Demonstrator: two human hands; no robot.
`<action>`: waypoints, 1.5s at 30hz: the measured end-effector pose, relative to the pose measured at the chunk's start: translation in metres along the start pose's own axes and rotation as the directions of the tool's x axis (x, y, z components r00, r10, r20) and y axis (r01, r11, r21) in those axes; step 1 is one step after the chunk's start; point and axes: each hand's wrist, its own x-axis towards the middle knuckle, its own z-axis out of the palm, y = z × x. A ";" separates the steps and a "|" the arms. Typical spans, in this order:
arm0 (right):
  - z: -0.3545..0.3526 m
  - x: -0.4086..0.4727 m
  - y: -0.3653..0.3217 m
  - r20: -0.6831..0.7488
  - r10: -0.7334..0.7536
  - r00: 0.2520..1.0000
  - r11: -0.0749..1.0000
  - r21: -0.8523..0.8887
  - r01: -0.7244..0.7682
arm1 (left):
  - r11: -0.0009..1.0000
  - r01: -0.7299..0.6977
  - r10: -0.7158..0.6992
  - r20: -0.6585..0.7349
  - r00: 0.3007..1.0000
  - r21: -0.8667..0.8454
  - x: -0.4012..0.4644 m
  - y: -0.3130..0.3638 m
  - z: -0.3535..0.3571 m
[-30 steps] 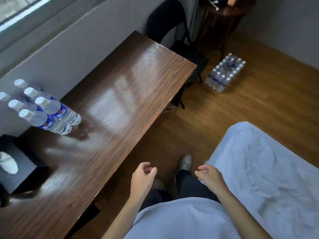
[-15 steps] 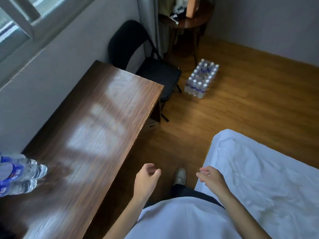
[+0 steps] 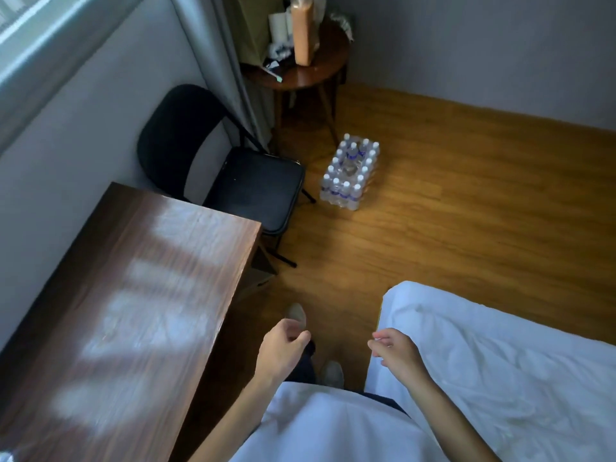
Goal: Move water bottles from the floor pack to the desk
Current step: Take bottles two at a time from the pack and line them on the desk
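Nearest: both hands were empty & apart, over the gap btwn desk and bed. Left hand (image 3: 283, 350) hung w/ fingers loosely curled, thumb near the fingertips, nothing in it. Right hand (image 3: 395, 353) was relaxed too, fingers slightly bent, just beside the bed's near corner. Two light shoes showed below, on the floor.

Desk (image 3: 140, 295): dark wood-grain top, glossy, window glare smeared across it; straight edges, square far-right corner. Bed (image 3: 500, 361): white sheet, soft, wrinkled.

Further out, a black folding chair (image 3: 253, 185), padded seat on thin metal legs, stood just past the desk's far edge. The floor pack (image 3: 350, 175) sat on warm-toned plank floor just beside the chair's right side, well apart from both hands. Clear plastic bottles, white caps, blue labels, in tight rows w/ a gap in the middle where some looked gone; wrap detail too small to tell.

Handling, my guess: each full bottle moderately heavy, thin walls that give a bit under squeeze, smooth & maybe slick. Best taken round the body at the label, or by the stiffer neck under the cap, pulled straight up clear of its neighbours.

Farthest: round dark side table (image 3: 300, 75), cluttered, in the corner by a grey curtain.
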 end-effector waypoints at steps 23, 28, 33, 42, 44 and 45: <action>-0.085 0.212 -0.228 -0.192 0.101 0.976 0.983 0.171 -0.068 | 0.984 -0.101 0.066 0.229 0.971 0.148 0.319 0.225 -0.101; -0.107 0.247 -0.257 -0.136 0.112 0.984 0.979 0.186 -0.086 | 0.988 -0.078 0.039 0.263 0.964 0.137 0.359 0.261 -0.091; -0.147 0.300 -0.287 -0.105 0.106 0.989 0.984 0.157 -0.089 | 0.995 -0.018 -0.007 0.245 0.969 0.098 0.401 0.305 -0.076; -0.234 0.398 -0.338 -0.033 0.068 0.997 0.995 0.075 -0.065 | 0.985 0.109 -0.126 0.121 0.985 0.134 0.471 0.395 -0.062; -0.251 0.420 -0.347 -0.029 0.062 0.998 0.996 0.064 -0.060 | 0.980 0.138 -0.152 0.094 0.984 0.140 0.489 0.409 -0.056; -0.258 0.431 -0.351 -0.023 0.067 0.997 0.996 0.059 -0.065 | 0.978 0.148 -0.161 0.085 0.983 0.144 0.497 0.416 -0.053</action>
